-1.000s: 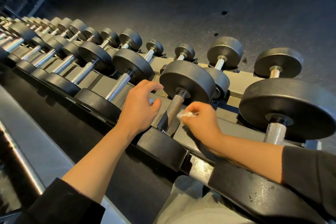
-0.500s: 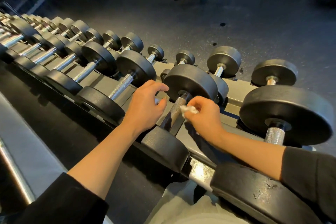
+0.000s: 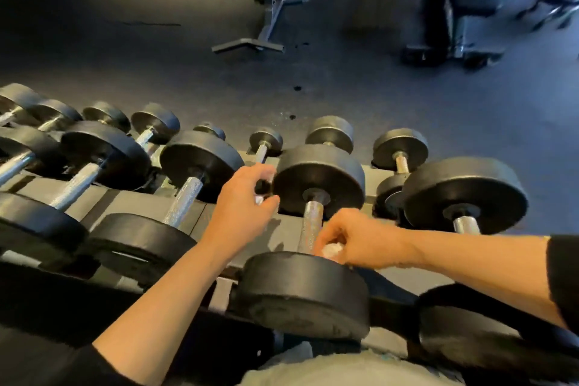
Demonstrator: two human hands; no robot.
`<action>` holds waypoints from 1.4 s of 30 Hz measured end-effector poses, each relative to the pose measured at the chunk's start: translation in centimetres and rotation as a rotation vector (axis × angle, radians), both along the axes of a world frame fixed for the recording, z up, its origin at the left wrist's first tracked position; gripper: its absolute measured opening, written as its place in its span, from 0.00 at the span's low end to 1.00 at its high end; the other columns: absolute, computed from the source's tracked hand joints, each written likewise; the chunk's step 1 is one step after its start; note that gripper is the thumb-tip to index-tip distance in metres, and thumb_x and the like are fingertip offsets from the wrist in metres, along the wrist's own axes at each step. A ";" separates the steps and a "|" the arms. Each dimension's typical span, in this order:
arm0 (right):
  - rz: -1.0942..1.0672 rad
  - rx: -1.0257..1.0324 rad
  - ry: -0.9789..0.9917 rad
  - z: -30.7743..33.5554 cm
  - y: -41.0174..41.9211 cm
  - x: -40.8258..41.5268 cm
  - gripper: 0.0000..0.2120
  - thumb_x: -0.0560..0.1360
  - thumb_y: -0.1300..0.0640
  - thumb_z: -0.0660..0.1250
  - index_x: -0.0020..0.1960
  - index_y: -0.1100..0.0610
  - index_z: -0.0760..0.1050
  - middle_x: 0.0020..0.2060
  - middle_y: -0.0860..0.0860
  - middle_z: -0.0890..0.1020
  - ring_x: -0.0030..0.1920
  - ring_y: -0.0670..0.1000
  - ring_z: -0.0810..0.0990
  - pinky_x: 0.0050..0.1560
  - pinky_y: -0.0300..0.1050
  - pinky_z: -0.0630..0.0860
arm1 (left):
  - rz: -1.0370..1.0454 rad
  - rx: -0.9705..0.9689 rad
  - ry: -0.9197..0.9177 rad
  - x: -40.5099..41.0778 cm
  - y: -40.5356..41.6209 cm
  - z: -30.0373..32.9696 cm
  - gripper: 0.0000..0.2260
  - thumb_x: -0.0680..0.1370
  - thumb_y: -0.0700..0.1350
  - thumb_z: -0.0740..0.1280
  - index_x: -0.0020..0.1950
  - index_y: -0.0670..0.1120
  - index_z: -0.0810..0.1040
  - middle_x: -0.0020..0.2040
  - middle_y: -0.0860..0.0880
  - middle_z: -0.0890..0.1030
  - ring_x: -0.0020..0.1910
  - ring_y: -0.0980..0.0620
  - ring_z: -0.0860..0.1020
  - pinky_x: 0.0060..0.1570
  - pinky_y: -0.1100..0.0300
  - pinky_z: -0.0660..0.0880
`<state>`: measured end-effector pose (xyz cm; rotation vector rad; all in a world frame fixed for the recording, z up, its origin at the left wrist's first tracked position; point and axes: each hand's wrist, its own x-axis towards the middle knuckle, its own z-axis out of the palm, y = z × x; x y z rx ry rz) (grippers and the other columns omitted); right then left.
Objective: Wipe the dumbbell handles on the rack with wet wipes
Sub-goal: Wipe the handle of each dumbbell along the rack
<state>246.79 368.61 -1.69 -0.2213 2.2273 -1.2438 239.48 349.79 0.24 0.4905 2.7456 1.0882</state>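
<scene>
I am looking down over a gym dumbbell rack (image 3: 147,197) as the right hand (image 3: 360,240) is curling its fingers around a crumpled white wet wipe (image 3: 330,250), holding it against the near end of a knurled steel handle (image 3: 311,224). That handle is belonging to the dumbbell (image 3: 313,288) lying directly between the two hands, its near black head sitting just below the right hand and its far head rising just beyond the knuckles.

The left hand (image 3: 241,208) is hovering just to the left of that far head, fingers and thumb loosely curved toward each other; something small and pale is showing between them, though I cannot tell what it is or whether the hand is truly holding it. Beside the left hand, on its left, another dumbbell's handle (image 3: 185,197) is slanting up the rack, with further pairs running on beyond it.

To the right of the right hand, a larger dumbbell head (image 3: 466,194) is standing just past the wrist, above a dark sleeve (image 3: 564,279). Beyond both hands, smaller dumbbells are lining the rack's far row, and across the dark floor (image 3: 156,56) a bench frame (image 3: 269,19) is standing well apart from them.
</scene>
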 end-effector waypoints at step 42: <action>-0.156 0.338 0.258 1.4 -2.9 0.0 0.15 0.75 0.65 0.67 0.57 0.51 0.81 0.55 0.45 0.82 0.57 0.40 0.73 0.57 0.31 0.69 | -0.603 -0.095 0.015 -5.2 -3.0 -2.7 0.33 0.76 0.38 0.68 0.76 0.53 0.58 0.74 0.54 0.63 0.71 0.54 0.64 0.62 0.66 0.59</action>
